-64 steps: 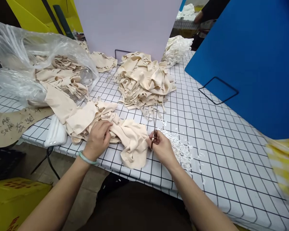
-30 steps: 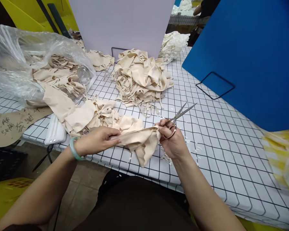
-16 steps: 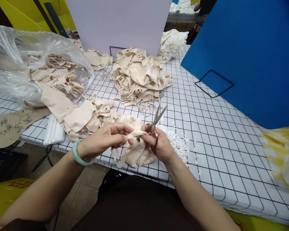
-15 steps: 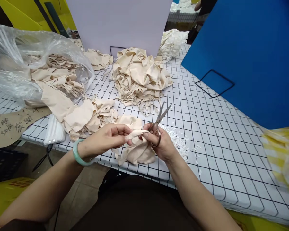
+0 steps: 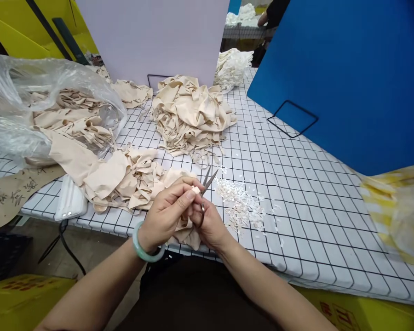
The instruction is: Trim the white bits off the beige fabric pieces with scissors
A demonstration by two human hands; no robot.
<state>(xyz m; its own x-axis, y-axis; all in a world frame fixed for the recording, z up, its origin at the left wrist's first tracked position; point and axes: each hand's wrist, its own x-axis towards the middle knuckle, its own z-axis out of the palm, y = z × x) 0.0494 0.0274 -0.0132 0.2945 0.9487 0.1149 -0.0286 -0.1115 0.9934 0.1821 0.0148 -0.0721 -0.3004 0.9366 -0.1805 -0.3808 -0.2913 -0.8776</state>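
Observation:
My left hand (image 5: 167, 212), with a green bangle on the wrist, pinches the edge of a beige fabric piece (image 5: 184, 232) at the table's front edge. My right hand (image 5: 210, 225) grips small scissors (image 5: 207, 181), their blades slightly apart and right at the pinched fabric edge. Both hands are close together, with the fabric bunched beneath them. A scatter of small white clippings (image 5: 239, 207) lies just right of the hands.
Loose beige pieces (image 5: 124, 177) lie left of the hands, and a bigger heap (image 5: 189, 112) sits behind. A clear plastic bag (image 5: 48, 110) of fabric is far left, a white phone (image 5: 69, 202) beside it. A blue board (image 5: 338, 73) stands right. Another person's hand (image 5: 264, 18) shows far back.
My hands have drawn together and lower toward the table edge. The stretched fabric edge is now bunched between them, and the scissors' blades have come up to the pinched spot.

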